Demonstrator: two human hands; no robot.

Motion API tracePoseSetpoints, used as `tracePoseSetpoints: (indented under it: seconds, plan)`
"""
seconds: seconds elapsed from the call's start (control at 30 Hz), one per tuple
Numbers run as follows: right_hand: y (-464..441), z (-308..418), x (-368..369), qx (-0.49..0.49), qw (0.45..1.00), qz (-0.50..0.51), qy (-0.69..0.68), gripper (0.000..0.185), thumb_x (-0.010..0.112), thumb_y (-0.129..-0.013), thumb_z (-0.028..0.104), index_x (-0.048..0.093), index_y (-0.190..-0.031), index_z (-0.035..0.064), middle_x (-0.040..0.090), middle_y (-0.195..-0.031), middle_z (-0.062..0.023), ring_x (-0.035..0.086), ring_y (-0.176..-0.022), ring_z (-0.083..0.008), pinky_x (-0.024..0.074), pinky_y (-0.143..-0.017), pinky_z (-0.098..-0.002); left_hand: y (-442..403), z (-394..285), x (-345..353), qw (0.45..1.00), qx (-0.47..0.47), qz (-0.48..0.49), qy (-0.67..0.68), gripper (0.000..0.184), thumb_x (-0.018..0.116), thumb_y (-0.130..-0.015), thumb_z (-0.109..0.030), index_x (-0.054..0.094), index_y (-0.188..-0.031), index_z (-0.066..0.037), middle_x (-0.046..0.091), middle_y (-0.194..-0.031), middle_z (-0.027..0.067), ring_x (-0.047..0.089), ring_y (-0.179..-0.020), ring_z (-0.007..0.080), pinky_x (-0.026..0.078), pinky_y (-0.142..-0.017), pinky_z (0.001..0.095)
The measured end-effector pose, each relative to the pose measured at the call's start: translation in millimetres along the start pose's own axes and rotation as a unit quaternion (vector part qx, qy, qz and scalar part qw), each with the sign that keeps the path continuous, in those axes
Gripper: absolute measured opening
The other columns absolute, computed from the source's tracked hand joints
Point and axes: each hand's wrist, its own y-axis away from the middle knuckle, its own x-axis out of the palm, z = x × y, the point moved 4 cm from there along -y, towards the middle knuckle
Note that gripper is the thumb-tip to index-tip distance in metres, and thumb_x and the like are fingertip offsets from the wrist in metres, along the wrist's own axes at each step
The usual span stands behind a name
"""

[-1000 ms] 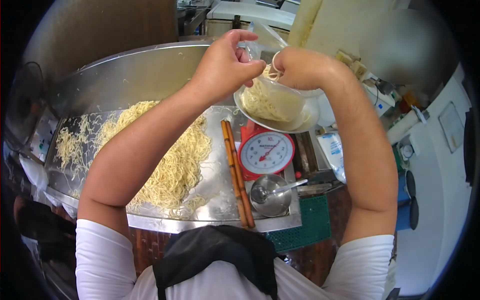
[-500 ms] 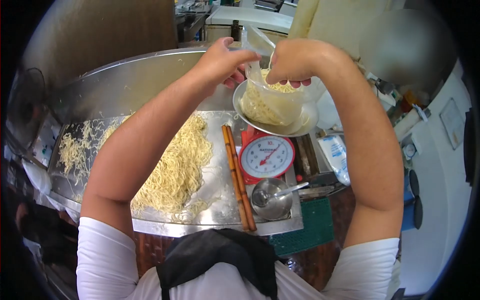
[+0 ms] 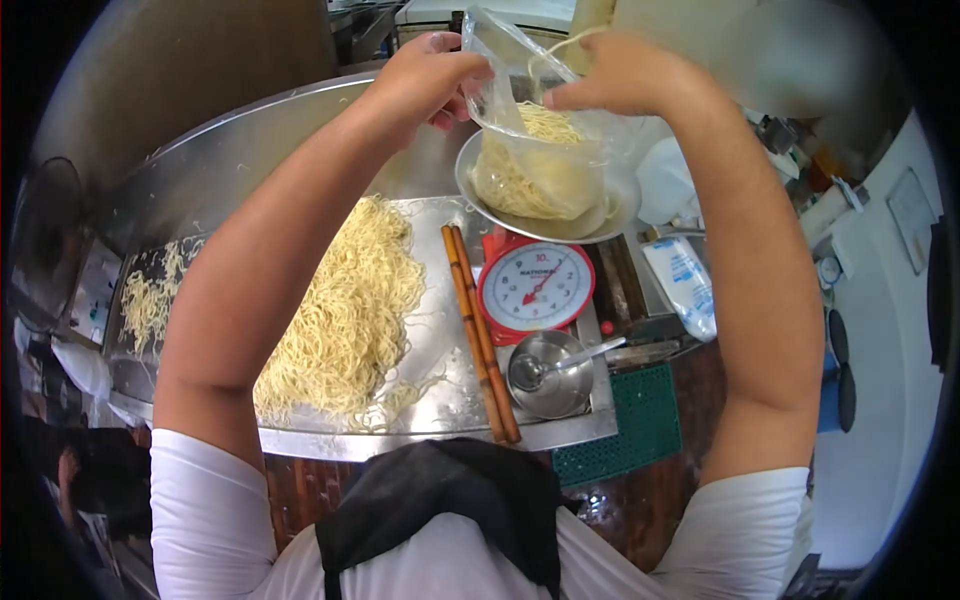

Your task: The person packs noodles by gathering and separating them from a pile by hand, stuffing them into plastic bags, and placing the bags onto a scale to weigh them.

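Note:
A clear plastic bag (image 3: 500, 185) with pale yellow noodles (image 3: 548, 124) in it rests in a metal bowl (image 3: 580, 238) on top of a red scale (image 3: 536, 287). My left hand (image 3: 432, 82) grips the bag's upper left edge between thumb and fingers. Above the bag's mouth is my right hand (image 3: 632, 76), its fingers closed, with a noodle strand (image 3: 556, 47) trailing from them towards the bag. The fingertips are partly hidden. A big heap of loose noodles (image 3: 345, 320) lies on the metal worktop (image 3: 430, 385) left of the scale.
Two bamboo sticks (image 3: 482, 335) lie beside the scale. In front of it stands a small metal bowl (image 3: 565, 393) with a ladle (image 3: 590, 354) in it. A white and blue packet (image 3: 682, 285) is at the right. A green mat (image 3: 635, 425) lies on the floor.
My right hand has come up out of the bag's mouth, drawing a noodle strand with it. My left hand still holds the bag's edge. The whole view has shifted slightly.

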Motion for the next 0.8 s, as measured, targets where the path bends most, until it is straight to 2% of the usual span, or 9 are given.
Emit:
tracePoseSetpoints:
  seconds: [0.1, 0.2, 0.3, 0.4, 0.5, 0.6, 0.7, 0.77, 0.8]
  plan:
    - [8.3, -8.5, 13.2, 0.074, 0.988, 0.113, -0.082, 0.080, 0.071, -0.064, 0.048, 0.050, -0.125, 0.0010, 0.058, -0.111, -0.0266, 0.062, -0.096, -0.0334, 0.0490, -0.082, -0.0379, -8.5, 4.9, -2.1, 1.000, -0.006, 0.003, -0.008, 0.050, 0.062, -0.073, -0.024, 0.053, -0.118, -0.006, 0.060, -0.076, 0.0019, 0.052, -0.055, 0.0082, 0.041, -0.049, 0.0218]
    - [8.1, -13.0, 13.0, 0.016, 0.989, -0.147, -0.031, 0.079, 0.072, -0.064, 0.048, 0.050, -0.125, 0.0028, 0.060, -0.108, -0.0240, 0.061, -0.099, -0.0330, 0.0479, -0.084, -0.0399, -10.5, 10.4, 0.3, 1.000, -0.002, -0.024, -0.005, 0.050, 0.062, -0.072, -0.024, 0.053, -0.118, -0.006, 0.059, -0.075, 0.0019, 0.053, -0.056, 0.0089, 0.041, -0.048, 0.0220]
    - [16.2, 2.1, 3.1, -0.062, 0.949, -0.307, 0.025, 0.062, 0.071, -0.064, 0.043, 0.062, -0.109, 0.0004, 0.065, -0.097, -0.0181, 0.065, -0.088, -0.0300, 0.0524, -0.073, -0.0407, -8.5, 11.5, -0.6, 1.000, -0.008, -0.003, -0.006, 0.046, 0.062, -0.074, -0.024, 0.054, -0.116, -0.006, 0.058, -0.072, 0.0014, 0.053, -0.055, 0.0089, 0.041, -0.047, 0.0222]
    - [43.2, 47.2, -37.4, -0.022, 0.979, -0.202, 0.028, 0.073, 0.071, -0.069, 0.036, 0.045, -0.127, 0.0000, 0.061, -0.105, -0.0210, 0.061, -0.097, -0.0342, 0.0491, -0.083, -0.0417, -3.7, 8.5, -1.3, 0.998, -0.023, 0.011, 0.052, 0.038, 0.060, -0.079, -0.023, 0.055, -0.114, -0.008, 0.057, -0.070, 0.0005, 0.052, -0.052, 0.0086, 0.041, -0.045, 0.0219]
    - [36.0, 54.8, -29.8, -0.107, 0.933, -0.343, 0.020, 0.054, 0.070, -0.066, 0.041, 0.066, -0.103, 0.0028, 0.066, -0.096, -0.0169, 0.065, -0.087, -0.0290, 0.0522, -0.074, -0.0407, -4.6, 9.5, -2.3, 0.997, -0.024, 0.002, 0.078, 0.031, 0.057, -0.085, -0.023, 0.056, -0.112, -0.010, 0.054, -0.068, -0.0008, 0.050, -0.049, 0.0083, 0.041, -0.045, 0.0219]
    - [14.9, 61.5, -11.5, -0.094, 0.987, -0.123, 0.047, 0.042, 0.070, -0.067, 0.038, 0.066, -0.081, -0.0016, 0.067, -0.081, -0.0148, 0.065, -0.074, -0.0312, 0.0505, -0.065, -0.0408, -2.6, 7.5, -2.3, 0.997, 0.006, -0.021, 0.076, 0.027, 0.057, -0.087, -0.021, 0.058, -0.111, -0.010, 0.050, -0.064, -0.0019, 0.049, -0.049, 0.0077, 0.041, -0.045, 0.0221]
    - [8.2, 54.1, 4.7, -0.054, 0.990, 0.011, 0.130, 0.043, 0.070, -0.068, 0.039, 0.064, -0.068, -0.0038, 0.065, -0.068, -0.0147, 0.064, -0.065, -0.0335, 0.0502, -0.060, -0.0413, 1.9, 6.7, -2.8, 0.997, 0.034, -0.018, 0.063, 0.027, 0.058, -0.087, -0.019, 0.058, -0.111, -0.008, 0.050, -0.062, -0.0014, 0.048, -0.048, 0.0078, 0.040, -0.044, 0.0224]
    - [8.1, 53.5, -16.1, -0.035, 0.998, -0.021, 0.055, 0.045, 0.071, -0.067, 0.040, 0.065, -0.078, -0.0038, 0.066, -0.072, -0.0169, 0.065, -0.069, -0.0322, 0.0511, -0.063, -0.0403, 6.5, 3.1, -5.5, 0.998, 0.044, -0.016, 0.046, 0.027, 0.058, -0.087, -0.020, 0.059, -0.111, -0.006, 0.050, -0.061, -0.0009, 0.047, -0.046, 0.0081, 0.040, -0.043, 0.0227]
    - [8.0, 52.4, -21.9, -0.027, 0.999, -0.034, 0.018, 0.047, 0.071, -0.067, 0.040, 0.065, -0.082, -0.0038, 0.066, -0.075, -0.0179, 0.066, -0.071, -0.0316, 0.0515, -0.064, -0.0398, 9.0, 3.4, -7.4, 0.997, 0.057, -0.012, 0.042, 0.023, 0.058, -0.088, -0.020, 0.059, -0.105, -0.005, 0.050, -0.060, -0.0004, 0.047, -0.045, 0.0082, 0.039, -0.042, 0.0231]
